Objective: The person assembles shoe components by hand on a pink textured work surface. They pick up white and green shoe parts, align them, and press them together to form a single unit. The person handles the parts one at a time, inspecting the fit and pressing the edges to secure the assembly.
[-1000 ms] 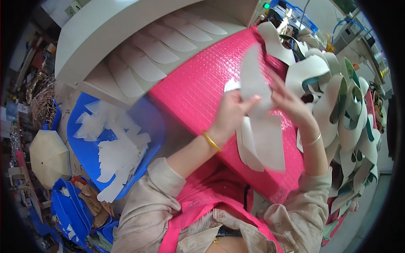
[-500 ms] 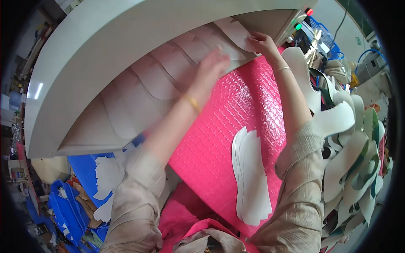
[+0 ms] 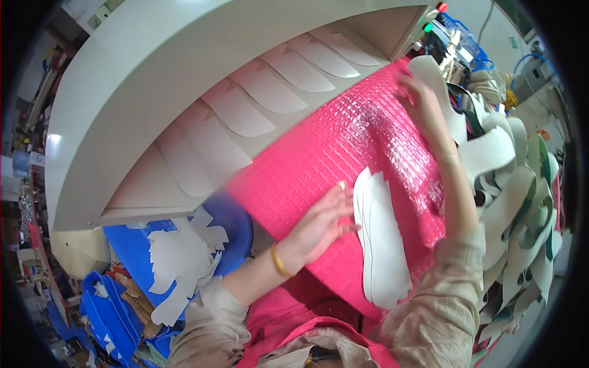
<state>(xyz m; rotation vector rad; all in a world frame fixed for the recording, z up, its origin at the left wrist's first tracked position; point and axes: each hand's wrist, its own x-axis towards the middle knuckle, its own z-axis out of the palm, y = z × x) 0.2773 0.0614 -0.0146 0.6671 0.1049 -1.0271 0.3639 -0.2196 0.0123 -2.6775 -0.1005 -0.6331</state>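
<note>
Above a pink quilted cover (image 3: 288, 178), the left hand (image 3: 322, 224) hangs relaxed, its fingers spread and slightly bent, grasping nothing that shows. Its fingertips come just beside a stack of white sole-shaped pieces (image 3: 383, 245); whether any of them touches the edge is hard to tell. The right hand (image 3: 423, 101) is farther away, over the far right part of the cover, blurred, with its fingers parted and half curled. Nothing is seen in its grasp, and contact with the cover beneath it cannot be made out.

The stack lies lengthwise on the cover, between the two forearms, its layers slightly fanned along the left side and its ends notched. A gold bangle (image 3: 281, 262) circles the left wrist, and the beige sleeves (image 3: 438, 294) are pushed up over a pink apron (image 3: 282, 310).

Beyond the cover stands a large cream machine (image 3: 116, 116) with a curved hood; inside its low opening, a row of white pieces (image 3: 245, 116) lies overlapping. At the right, a heap of curved white parts (image 3: 506, 227) rises beside the cover. Toward the lower left, a blue tub (image 3: 242, 236) holds jagged white scraps (image 3: 178, 257), with blue crates (image 3: 110, 316) near it.
</note>
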